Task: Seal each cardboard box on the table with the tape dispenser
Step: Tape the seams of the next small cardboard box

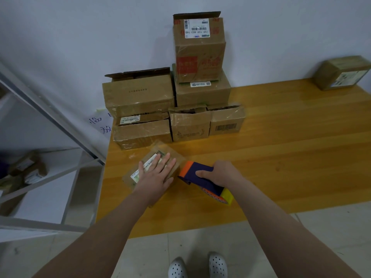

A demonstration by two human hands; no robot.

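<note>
Brown cardboard fills the scene, viewed from a head camera looking down at a person's two bare forearms over an orange-yellow wooden table (281,157). A flat box (154,149) with a white barcode label lies near the table's front left corner, turned at an angle to the edge.

The left hand (155,173) lies palm down on top of the flat box, its fingers straight and slightly spread across the label.

Just right of the flat box, the right hand (222,173) grips the tape dispenser (197,167), with the fingers wrapped over its far side and the thumb pressed on its dark blue body. The dispenser's orange end sits against the flat box's right edge, while its yellow end points back toward the person. Whether tape has reached the cardboard cannot be told.

Beyond the flat box, a pile of boxes (138,95) stands against the pale wall, several with raised flaps. The highest, a tall box (198,51), carries a shipping label and red printing. Well to the right of the flat box, a lone box (341,73) sits at the table's far edge by the wall.

Left of the flat box, off the table, a grey metal shelf frame (50,117) holds blurred small cartons. A sheet of paper (100,123) with handwriting hangs behind the table's left edge. Nearer the person than the flat box, two white perforated clogs (177,267) stand on the tiled floor.
</note>
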